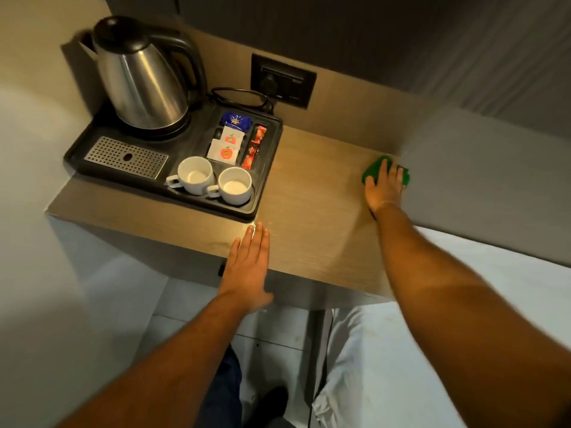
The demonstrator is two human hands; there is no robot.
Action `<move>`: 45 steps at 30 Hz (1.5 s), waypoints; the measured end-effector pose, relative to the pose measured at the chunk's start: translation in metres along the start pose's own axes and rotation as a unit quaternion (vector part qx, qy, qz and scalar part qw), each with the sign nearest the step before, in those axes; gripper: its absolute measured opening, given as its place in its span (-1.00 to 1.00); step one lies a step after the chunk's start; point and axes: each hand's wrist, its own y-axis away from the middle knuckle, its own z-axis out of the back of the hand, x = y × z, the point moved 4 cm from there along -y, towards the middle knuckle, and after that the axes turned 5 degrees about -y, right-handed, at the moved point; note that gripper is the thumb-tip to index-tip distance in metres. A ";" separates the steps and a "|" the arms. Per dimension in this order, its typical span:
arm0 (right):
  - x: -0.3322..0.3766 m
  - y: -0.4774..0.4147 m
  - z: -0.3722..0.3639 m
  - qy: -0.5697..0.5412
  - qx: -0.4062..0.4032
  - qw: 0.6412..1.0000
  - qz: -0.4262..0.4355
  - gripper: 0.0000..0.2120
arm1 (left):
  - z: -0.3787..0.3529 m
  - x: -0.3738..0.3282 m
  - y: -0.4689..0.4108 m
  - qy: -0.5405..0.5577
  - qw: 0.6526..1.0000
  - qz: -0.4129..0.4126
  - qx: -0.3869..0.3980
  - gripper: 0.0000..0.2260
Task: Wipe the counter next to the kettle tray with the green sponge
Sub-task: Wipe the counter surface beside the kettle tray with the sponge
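right hand (384, 188): straight fingers press green sponge (372, 169) on counter (312, 211), far right | left hand (247, 267): flat, fingers extended, near kettle tray (265, 180)

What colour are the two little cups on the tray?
The cups are white; the head view shows them.

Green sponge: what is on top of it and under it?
The right hand lies flat on the green sponge, fingers straight, hiding most of it. Under it is the counter; that patch is hidden.
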 end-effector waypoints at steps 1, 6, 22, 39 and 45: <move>0.014 0.016 -0.009 0.003 0.005 1.000 0.020 -0.36 | 0.001 0.000 0.000 0.003 1.000 0.001 -0.002 0.42; 0.092 0.146 -0.087 -0.034 0.051 0.965 0.256 -0.35 | 0.006 -0.001 0.006 0.048 0.999 0.005 -0.024 0.42; 0.021 0.017 0.001 -0.024 0.029 0.999 0.031 -0.38 | 0.014 0.000 0.002 0.082 0.996 0.010 0.031 0.45; 0.043 0.014 0.004 -0.011 0.046 0.991 0.123 -0.38 | 0.009 0.004 -0.005 0.041 0.996 -0.005 0.077 0.47; -0.020 0.062 -0.012 -0.020 0.001 0.990 0.140 -0.42 | 0.005 0.004 -0.004 0.044 0.997 -0.005 0.059 0.45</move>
